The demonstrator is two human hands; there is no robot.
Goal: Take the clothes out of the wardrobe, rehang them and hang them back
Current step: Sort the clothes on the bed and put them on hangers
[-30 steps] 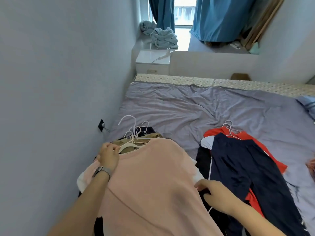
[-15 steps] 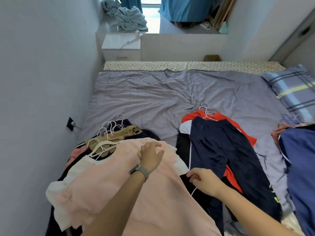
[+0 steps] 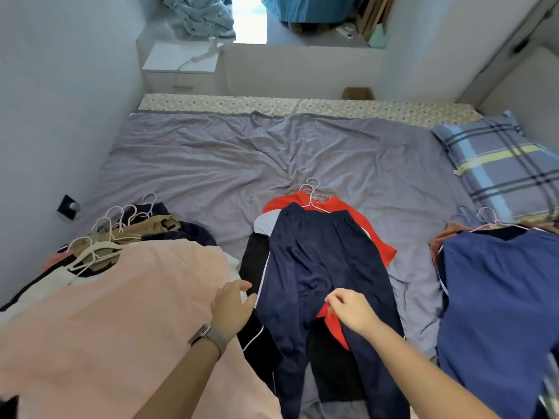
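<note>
Clothes lie in three heaps on the bed (image 3: 211,164), seen from my head camera. Nearest my hands are the navy trousers (image 3: 320,267), spread flat over a red top (image 3: 357,219) with a white hanger (image 3: 313,196) at the collar end. They look soft, light and floppy, likely to slide off a hanger, so I judge the waistband or the hanger itself the best place to take hold. My right hand (image 3: 351,311) has its fingers curled, pinching a fold of red cloth showing between the trouser legs. My left hand (image 3: 231,306) is relaxed and spread, holding nothing, at the edge of the pink shirt (image 3: 127,313) topping the left heap.
</note>
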